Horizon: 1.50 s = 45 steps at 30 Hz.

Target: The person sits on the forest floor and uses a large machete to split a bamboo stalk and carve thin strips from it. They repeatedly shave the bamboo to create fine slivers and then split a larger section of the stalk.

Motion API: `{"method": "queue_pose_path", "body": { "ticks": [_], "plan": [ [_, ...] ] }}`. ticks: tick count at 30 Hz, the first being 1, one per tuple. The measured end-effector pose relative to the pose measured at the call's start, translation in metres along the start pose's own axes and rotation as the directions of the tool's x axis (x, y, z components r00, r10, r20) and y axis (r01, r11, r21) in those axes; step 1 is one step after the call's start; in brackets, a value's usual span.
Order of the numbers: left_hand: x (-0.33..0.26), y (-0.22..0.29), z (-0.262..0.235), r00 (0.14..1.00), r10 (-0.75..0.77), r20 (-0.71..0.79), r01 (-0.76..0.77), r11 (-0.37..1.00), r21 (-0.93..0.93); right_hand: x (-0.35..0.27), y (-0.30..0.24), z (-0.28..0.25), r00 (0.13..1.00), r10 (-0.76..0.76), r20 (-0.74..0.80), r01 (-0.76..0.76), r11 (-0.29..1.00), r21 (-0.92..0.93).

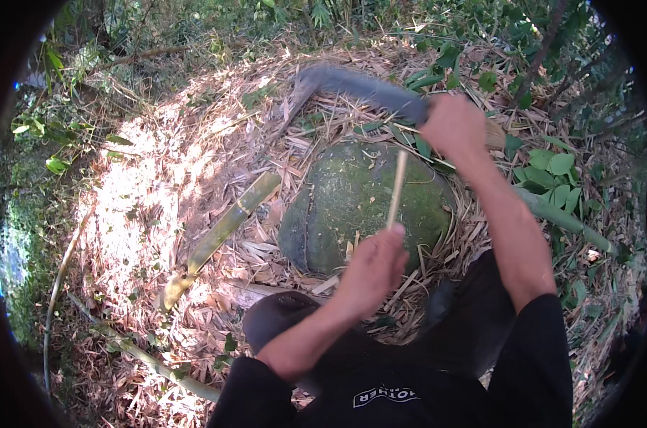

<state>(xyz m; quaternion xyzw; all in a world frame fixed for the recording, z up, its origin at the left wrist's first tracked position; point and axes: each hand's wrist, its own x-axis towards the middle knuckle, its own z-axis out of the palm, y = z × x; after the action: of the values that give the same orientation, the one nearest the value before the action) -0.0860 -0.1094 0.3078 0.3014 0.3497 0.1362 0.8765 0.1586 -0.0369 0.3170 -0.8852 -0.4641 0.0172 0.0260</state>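
My left hand point(372, 269) is closed around the lower end of a thin, pale bamboo strip point(399, 184), which points up in front of a mossy boulder point(345, 192). Raised beyond the boulder's far right edge, my right hand point(457, 128) grips a billhook point(370, 89) by its wooden handle. The dark blade reaches left with a hooked tip and is smeared by motion. It is apart from the strip.
A split bamboo length point(227, 225) lies left of the boulder. Green bamboo poles point(569, 220) lie at the right and a curved stem point(56, 285) at the far left. Dry leaves and shavings cover the ground point(159, 185). Leafy plants point(548, 175) stand to the right.
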Motion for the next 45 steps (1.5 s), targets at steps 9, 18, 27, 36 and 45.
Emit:
{"method": "queue_pose_path", "body": {
  "ticks": [9, 18, 27, 36, 45],
  "plan": [
    [0.03, 0.004, -0.041, 0.764, 0.62, -0.176, -0.501, 0.743, 0.443, -0.029, 0.038, -0.029, 0.981, 0.13, 0.147, -0.148, -0.001, 0.989],
    [0.018, -0.017, 0.011, 0.78, 0.613, -0.13, -0.515, 0.745, 0.424, -0.106, 0.019, 0.005, 0.987, -0.131, 0.09, -0.086, 0.033, 0.996],
    [0.015, -0.045, 0.044, 0.858, 0.501, -0.115, -0.417, 0.81, 0.412, -0.108, 0.049, 0.015, 0.888, -0.399, 0.226, -0.353, -0.28, 0.893],
    [0.026, -0.049, 0.082, 0.693, 0.572, -0.438, -0.536, 0.816, 0.217, -0.068, 0.088, 0.012, 0.828, -0.512, 0.229, -0.532, -0.588, 0.609],
    [0.039, -0.036, 0.101, 0.774, 0.492, -0.399, -0.157, 0.76, 0.631, -0.058, 0.1, 0.023, 0.903, -0.384, 0.194, -0.369, -0.46, 0.807]
  ]
}}
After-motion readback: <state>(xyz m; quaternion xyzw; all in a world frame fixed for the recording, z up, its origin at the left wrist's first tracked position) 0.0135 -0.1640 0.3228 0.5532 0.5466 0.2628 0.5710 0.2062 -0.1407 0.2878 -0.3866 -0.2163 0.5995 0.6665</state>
